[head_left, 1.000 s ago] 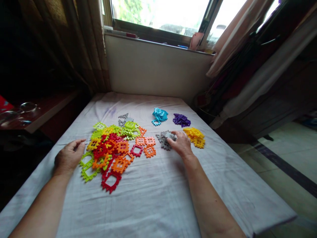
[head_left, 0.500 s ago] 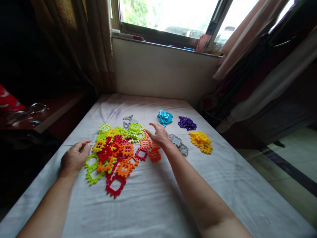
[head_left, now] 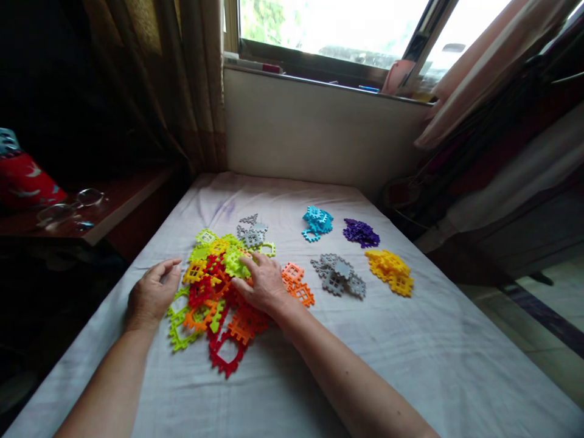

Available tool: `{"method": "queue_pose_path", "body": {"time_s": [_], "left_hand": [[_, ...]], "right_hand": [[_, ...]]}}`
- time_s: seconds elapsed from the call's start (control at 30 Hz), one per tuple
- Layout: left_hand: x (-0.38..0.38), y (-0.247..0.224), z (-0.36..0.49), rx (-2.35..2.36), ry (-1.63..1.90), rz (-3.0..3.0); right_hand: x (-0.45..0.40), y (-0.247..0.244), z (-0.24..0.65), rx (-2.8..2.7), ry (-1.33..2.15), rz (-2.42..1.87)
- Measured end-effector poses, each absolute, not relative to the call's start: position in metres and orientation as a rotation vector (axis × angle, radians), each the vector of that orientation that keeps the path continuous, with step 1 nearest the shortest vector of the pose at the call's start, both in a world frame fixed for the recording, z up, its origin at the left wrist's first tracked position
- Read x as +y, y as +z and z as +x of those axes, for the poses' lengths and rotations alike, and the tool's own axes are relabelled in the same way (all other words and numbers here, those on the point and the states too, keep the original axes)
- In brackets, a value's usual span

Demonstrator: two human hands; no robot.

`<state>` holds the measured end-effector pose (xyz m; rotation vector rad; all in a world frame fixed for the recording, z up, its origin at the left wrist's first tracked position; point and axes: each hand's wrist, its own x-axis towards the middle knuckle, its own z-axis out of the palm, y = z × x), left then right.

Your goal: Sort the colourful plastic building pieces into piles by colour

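A mixed pile of plastic interlocking tiles lies on the sheet, with lime green tiles (head_left: pixel 236 263), red tiles (head_left: pixel 227 356) and orange tiles (head_left: pixel 246 322) overlapping. Over the right part of this pile is my right hand (head_left: pixel 264 283), thumb and fingers apart, fingertips at the lime green tiles; it hides some pieces underneath. At the pile's left side rests my left hand (head_left: pixel 152 295), loosely curved with a gap between thumb and fingers, holding nothing visible. A few orange tiles (head_left: pixel 298 286) lie just right of my right hand.
Separate heaps of blue tiles (head_left: pixel 318 222), purple tiles (head_left: pixel 360 232), yellow tiles (head_left: pixel 390 272) and grey tiles (head_left: pixel 338 275) lie to the right. More grey tiles (head_left: pixel 250 233) sit behind the pile. Eyeglasses (head_left: pixel 57 214) lie on a wooden side table (head_left: pixel 132 194).
My right hand has moved left and nearer, from beside the blue heap onto the mixed pile. Another blue tile now lies at the blue heap's front. My left hand stays beside the pile.
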<state>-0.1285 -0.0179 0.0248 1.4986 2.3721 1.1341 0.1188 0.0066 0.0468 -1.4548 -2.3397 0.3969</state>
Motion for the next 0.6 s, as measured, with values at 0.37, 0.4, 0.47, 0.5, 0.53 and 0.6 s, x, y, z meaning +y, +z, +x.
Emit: {"method": "queue_pose_path", "body": {"time_s": [0.37,0.4,0.47,0.5,0.53,0.6], "left_hand": [[-0.02,0.034,-0.122,2.391,1.08,1.441],[-0.02,0.034,-0.122,2.398,1.074,1.434],[-0.02,0.033,-0.123,2.401,1.08,1.438],[-0.02,0.033,-0.123,2.397,1.088,1.445],[-0.02,0.032,-0.124,2.391,1.096,1.451],[-0.02,0.031,-0.125,2.382,1.096,1.457]], "right_hand": [[0.098,0.063,0.13,-2.395,0.24,-1.558],[0.105,0.062,0.132,-2.45,0.243,-1.555],[0.114,0.058,0.133,-2.539,0.267,-1.525],[0.116,0.057,0.134,-2.554,0.27,-1.51],[0.115,0.055,0.134,-2.55,0.265,-1.499],[0.112,0.051,0.135,-2.51,0.238,-1.48]]}}
